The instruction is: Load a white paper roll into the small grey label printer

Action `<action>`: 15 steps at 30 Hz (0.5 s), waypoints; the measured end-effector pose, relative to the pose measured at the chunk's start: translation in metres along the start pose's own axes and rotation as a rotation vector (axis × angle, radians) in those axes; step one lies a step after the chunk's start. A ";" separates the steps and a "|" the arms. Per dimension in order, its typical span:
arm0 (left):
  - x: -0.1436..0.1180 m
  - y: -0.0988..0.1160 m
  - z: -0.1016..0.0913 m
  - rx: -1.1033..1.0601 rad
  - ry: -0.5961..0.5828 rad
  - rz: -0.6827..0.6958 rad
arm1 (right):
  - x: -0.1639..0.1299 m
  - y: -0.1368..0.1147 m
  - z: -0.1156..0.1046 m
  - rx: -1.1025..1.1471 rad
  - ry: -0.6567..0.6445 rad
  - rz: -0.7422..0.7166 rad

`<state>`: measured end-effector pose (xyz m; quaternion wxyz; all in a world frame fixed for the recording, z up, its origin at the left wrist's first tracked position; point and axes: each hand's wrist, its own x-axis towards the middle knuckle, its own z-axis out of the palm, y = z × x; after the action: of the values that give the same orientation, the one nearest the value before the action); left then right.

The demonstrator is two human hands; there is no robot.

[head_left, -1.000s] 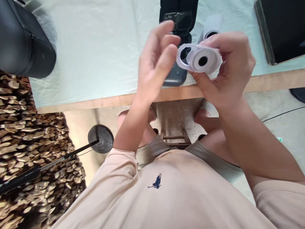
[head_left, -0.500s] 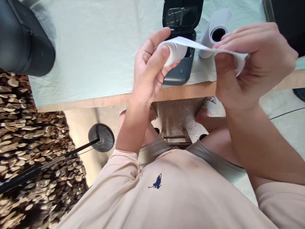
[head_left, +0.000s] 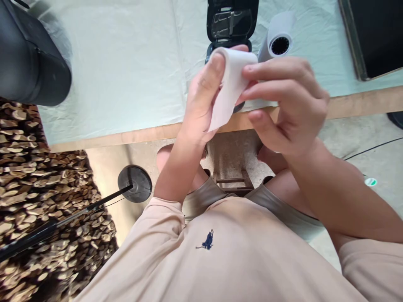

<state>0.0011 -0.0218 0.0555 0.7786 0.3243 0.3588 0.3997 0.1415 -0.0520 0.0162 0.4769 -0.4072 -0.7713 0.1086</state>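
Both hands closed on a white paper roll (head_left: 231, 73), held up over the table edge (head_left: 126, 136).

Left hand (head_left: 201, 105) wrapped round the roll's left side, thumb (head_left: 211, 77) pressed on its face, loose paper tail (head_left: 220, 113) hanging down past the palm. Right hand (head_left: 283, 105) pinching from the opposite side, fingertips (head_left: 248, 71) flat on the roll's right edge. Long axis hard to judge, seemingly running between the two grips. Just beyond the fingertips: an open black printer (head_left: 231, 23), lid up; further right of them, a second roll (head_left: 277, 35) lying on the pale cloth (head_left: 119, 63). Left hand nearer the printer.
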 end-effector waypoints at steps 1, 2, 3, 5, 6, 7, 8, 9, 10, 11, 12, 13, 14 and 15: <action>0.000 -0.003 0.001 0.009 -0.018 -0.019 | 0.001 -0.001 -0.002 -0.024 0.028 0.033; 0.001 -0.006 0.002 0.020 -0.030 -0.036 | 0.002 -0.001 -0.003 -0.051 0.049 0.060; 0.001 -0.009 0.005 0.034 -0.039 -0.044 | 0.002 -0.002 -0.004 -0.069 0.067 0.082; -0.001 -0.017 0.010 0.053 -0.048 -0.021 | 0.003 -0.002 -0.005 -0.072 0.089 0.122; -0.002 -0.020 0.013 0.057 -0.050 0.003 | 0.003 -0.002 -0.005 -0.057 0.095 0.143; -0.002 -0.023 0.016 0.059 -0.059 0.021 | 0.003 -0.002 -0.005 -0.023 0.088 0.166; -0.003 -0.025 0.017 0.054 -0.074 0.028 | 0.003 -0.002 -0.005 0.022 0.077 0.188; -0.003 -0.027 0.017 0.043 -0.078 0.036 | 0.003 -0.003 -0.005 0.074 0.078 0.212; -0.002 -0.028 0.016 0.040 -0.073 0.046 | 0.003 -0.002 -0.004 0.143 0.089 0.241; 0.000 -0.029 0.013 0.054 -0.070 0.063 | 0.004 -0.002 -0.004 0.233 0.103 0.284; 0.001 -0.030 0.010 0.083 -0.074 0.092 | 0.004 -0.001 -0.004 0.341 0.124 0.329; 0.003 -0.030 0.006 0.134 -0.080 0.133 | 0.005 0.001 -0.004 0.459 0.153 0.374; 0.005 -0.031 0.003 0.203 -0.089 0.196 | 0.006 0.003 -0.004 0.580 0.188 0.415; 0.007 -0.031 0.000 0.292 -0.088 0.274 | 0.007 0.005 -0.004 0.698 0.212 0.455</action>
<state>0.0163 -0.0306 0.0286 0.6765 0.4968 0.3312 0.4311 0.1456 -0.0448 0.0199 0.6268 -0.3898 -0.5256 0.4230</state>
